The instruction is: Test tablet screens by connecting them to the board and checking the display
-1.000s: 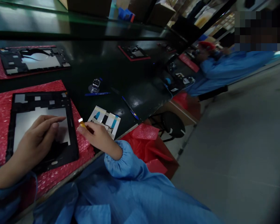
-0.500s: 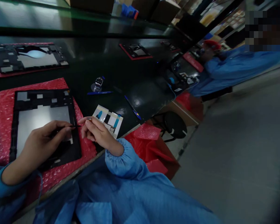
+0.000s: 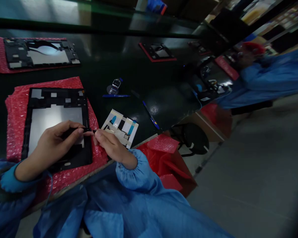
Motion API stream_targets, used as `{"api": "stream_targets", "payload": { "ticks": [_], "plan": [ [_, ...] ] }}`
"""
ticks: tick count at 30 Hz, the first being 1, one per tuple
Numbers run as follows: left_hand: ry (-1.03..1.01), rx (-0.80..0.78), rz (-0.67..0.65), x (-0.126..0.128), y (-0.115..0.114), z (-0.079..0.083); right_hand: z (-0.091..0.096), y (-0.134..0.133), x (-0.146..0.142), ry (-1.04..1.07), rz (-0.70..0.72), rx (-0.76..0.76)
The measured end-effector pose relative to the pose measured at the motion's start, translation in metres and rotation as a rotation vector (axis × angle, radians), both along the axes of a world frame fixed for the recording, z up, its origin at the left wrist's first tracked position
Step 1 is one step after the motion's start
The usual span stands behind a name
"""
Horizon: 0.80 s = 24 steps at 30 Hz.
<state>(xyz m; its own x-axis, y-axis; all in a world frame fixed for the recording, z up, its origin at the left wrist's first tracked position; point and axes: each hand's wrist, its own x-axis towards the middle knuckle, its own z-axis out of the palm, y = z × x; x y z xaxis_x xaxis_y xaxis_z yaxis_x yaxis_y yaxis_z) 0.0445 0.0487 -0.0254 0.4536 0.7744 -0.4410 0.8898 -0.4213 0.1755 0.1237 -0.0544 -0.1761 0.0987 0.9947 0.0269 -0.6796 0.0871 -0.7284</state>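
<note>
Left fingers (image 3: 73, 125) pinch thin black strip (image 3: 85, 130) above plastic frame (image 3: 59, 99)

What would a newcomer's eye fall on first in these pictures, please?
First come the left hand and right hand, low and left of centre, meeting at a thin black strip over a black frame on red bubble wrap. Just right of them lies a white and blue printed sheet. At the far right, blurred, is a co-worker in a blue coat.
</note>
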Motion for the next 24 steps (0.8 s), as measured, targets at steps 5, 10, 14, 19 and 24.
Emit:
{"api": "stream_targets", "payload": {
  "ticks": [5,10,14,19,24],
  "plan": [
    [-0.005,-0.022,0.093,0.004,0.0,0.002,-0.003,0.002,-0.004,0.019,-0.055,0.039],
    [-0.011,-0.021,0.065,0.003,0.001,0.002,-0.005,0.003,-0.014,-0.001,-0.291,-0.054],
    [0.029,-0.047,0.011,0.003,0.002,0.0,0.0,0.004,-0.018,-0.164,-0.515,-0.125],
    [0.022,-0.017,-0.08,0.005,0.002,0.001,0.003,0.006,-0.02,-0.294,-0.621,-0.11],
    [0.022,-0.007,-0.098,0.006,0.001,0.002,0.003,0.006,-0.02,-0.301,-0.634,-0.097]
  ]
}}
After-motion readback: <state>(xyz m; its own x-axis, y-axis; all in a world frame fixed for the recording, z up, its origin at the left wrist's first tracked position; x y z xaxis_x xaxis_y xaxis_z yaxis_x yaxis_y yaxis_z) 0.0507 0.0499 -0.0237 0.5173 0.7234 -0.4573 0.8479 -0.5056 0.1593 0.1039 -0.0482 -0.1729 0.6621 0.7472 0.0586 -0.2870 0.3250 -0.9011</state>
